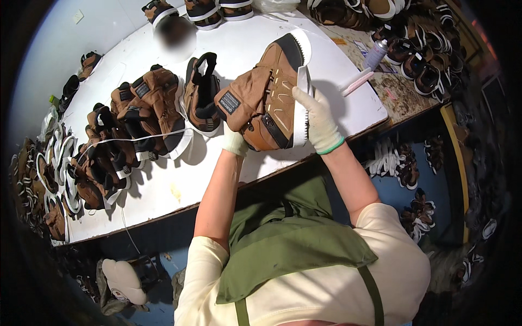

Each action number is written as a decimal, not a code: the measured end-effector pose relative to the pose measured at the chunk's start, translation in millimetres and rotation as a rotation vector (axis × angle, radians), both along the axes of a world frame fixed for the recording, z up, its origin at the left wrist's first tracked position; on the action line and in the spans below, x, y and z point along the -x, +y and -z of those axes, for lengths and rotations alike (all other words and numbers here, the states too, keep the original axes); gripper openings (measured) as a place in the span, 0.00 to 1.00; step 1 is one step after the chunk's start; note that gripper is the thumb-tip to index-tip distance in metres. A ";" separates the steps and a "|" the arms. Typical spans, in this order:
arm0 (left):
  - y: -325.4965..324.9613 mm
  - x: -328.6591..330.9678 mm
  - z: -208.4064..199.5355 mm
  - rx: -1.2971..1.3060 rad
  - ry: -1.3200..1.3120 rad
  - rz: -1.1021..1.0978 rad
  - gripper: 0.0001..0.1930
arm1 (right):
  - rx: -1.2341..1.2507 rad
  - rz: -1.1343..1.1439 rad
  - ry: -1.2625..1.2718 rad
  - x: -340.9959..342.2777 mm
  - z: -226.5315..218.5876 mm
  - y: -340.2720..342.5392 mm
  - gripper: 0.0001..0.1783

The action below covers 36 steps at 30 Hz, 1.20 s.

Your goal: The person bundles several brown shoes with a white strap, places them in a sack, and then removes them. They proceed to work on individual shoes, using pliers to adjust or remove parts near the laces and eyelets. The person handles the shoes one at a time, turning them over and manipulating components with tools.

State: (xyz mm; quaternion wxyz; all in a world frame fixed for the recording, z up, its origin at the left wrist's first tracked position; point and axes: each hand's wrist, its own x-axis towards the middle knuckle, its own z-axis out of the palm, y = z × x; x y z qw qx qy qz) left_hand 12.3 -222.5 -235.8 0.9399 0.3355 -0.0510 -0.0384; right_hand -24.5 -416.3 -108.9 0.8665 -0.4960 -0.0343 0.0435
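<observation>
Both hands hold a brown boot (280, 98) tilted on its side above the white table (168, 201). Its white, ridged sole faces right, and its black toe points up and away from me. My right hand (322, 117), in a pale glove with a green cuff, grips the sole edge with its thumb on the near side. My left hand (235, 142), also gloved, is closed on the heel end, its fingers hidden behind the boot. Just left of it, a second brown boot (200, 98) with a black collar stands on the table.
Several brown boots (155, 103) lie heaped at the left, with a white cord (147, 138) across them. A spray can (376, 53) and a pink-and-white stick-like tool (357, 82) are at the right. More shoes (421, 65) crowd the back right; a cushioned stool (124, 280) is below the table.
</observation>
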 end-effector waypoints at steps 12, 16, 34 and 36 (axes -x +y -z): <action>15.3 27.5 -69.4 -0.644 -0.009 -0.307 0.25 | 0.036 0.078 0.072 -15.7 2.6 -21.8 0.21; 17.3 56.2 -114.9 -1.217 -0.664 -0.732 0.30 | -0.077 0.002 0.045 -16.1 -5.7 -19.4 0.23; 15.3 74.8 -139.4 -1.711 -1.099 -0.364 0.26 | -0.495 -0.418 0.127 -14.1 25.8 -44.4 0.28; 22.0 81.2 -155.0 -1.379 -1.176 -0.062 0.22 | -0.540 -0.361 0.135 -17.7 42.5 -60.0 0.33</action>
